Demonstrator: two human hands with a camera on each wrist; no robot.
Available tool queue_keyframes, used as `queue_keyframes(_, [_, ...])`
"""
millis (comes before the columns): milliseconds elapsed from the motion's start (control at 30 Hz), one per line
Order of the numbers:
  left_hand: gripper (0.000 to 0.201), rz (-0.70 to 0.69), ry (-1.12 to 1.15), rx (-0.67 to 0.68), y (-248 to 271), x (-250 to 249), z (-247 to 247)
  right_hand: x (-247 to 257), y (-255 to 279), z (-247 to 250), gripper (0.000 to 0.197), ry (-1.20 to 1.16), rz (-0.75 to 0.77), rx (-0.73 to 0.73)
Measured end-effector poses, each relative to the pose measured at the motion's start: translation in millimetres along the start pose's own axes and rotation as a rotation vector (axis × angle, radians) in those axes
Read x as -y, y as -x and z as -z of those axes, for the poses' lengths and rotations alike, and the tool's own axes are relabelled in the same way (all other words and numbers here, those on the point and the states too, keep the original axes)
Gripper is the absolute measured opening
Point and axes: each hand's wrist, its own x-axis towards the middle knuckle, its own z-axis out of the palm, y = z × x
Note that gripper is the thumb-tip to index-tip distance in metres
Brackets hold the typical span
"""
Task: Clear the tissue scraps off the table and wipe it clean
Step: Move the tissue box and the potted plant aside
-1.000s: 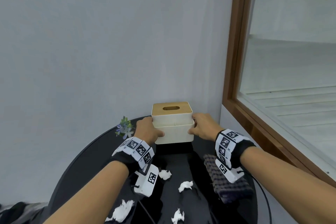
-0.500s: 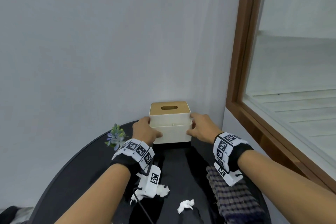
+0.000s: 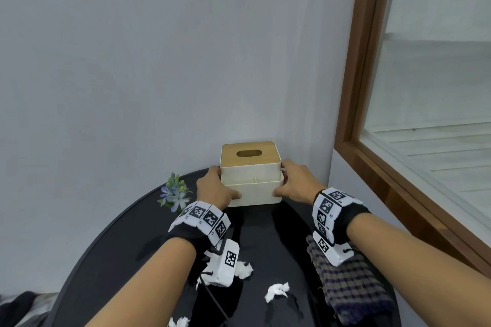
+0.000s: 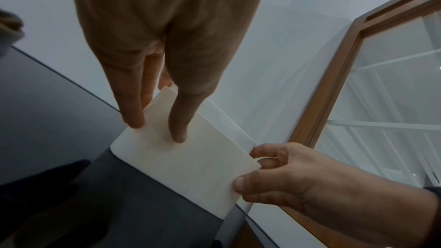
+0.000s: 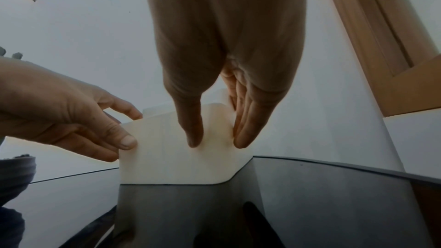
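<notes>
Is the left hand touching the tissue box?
Touching. In the left wrist view the left hand has its thumb and fingertips pressed flat on the tissue box, with no gap; the head view agrees.

- The box (image 3: 251,175), held at its sides by both hands, now sits farther back on the counter (image 3: 111,241), near the wall.
- Fewer scraps (image 3: 276,291) show at the frame's bottom.

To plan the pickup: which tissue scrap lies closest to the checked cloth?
The tissue scrap lying alone in the middle of the black table, left of the checked cloth; the other scraps lie farther left.
</notes>
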Motion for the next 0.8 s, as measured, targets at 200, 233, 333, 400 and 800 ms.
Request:
queue_keyframes(200, [0.070, 0.025, 0.013, 0.015, 5.1, -0.1, -1.5, 1.6, 3.0, -0.1, 0.066, 0.010, -0.012, 0.011])
queue_keyframes(233, [0.070, 0.034, 0.010, 0.017, 6.8, -1.0, -1.3, 1.9, 4.3, -0.1, 0.066, 0.012, -0.012, 0.012])
queue_keyframes(333, [0.075, 0.046, 0.001, 0.021, 14.9, -5.3, 0.2, 3.9, 11.7, -0.8, 0.065, 0.021, -0.008, -0.002])
queue_keyframes(400, [0.080, 0.035, -0.006, 0.031, 21.5, -8.7, 1.6, 6.7, 18.8, 0.7, 0.062, 0.049, -0.001, -0.033])
queue_keyframes(800, [0.070, -0.234, -0.006, 0.073, 105.7, -10.4, 54.0, 38.6, 84.6, -1.1, 0.065, 0.104, 0.103, -0.038])
